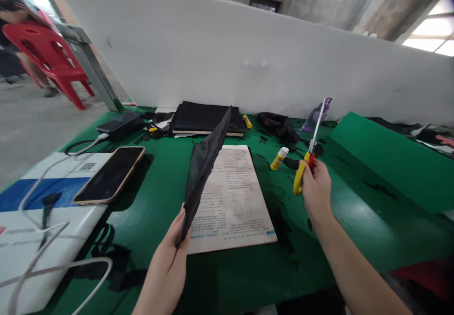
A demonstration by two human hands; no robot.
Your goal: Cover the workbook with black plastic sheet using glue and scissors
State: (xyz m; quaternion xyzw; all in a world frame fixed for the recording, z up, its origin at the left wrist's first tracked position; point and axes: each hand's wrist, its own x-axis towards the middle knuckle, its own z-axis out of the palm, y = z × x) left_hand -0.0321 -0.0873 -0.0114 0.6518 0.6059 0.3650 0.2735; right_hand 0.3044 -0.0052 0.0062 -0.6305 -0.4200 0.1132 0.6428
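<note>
My left hand (176, 239) is closed on the lower end of a thin black sheet (206, 168), which looks like folded paper or fabric and is tilted upward. Behind that sheet lies a printed booklet (241, 211), partly covered by it in my view. Over the table's right half, my right hand (317, 185) grips scissors (301, 177) with yellow and red handles, their blades pointing up. Just left of the scissors, a yellow glue stick (279, 158) with a white cap leans on the green table.
A phone (110, 175) rests on a white and blue box (67, 230) at the left, with a white cable (35, 182) across it. A black notebook (209, 118), a small yellow tube (247, 121) and black scraps (280, 128) lie near the white partition (248, 45). A green board (390, 163) stands right.
</note>
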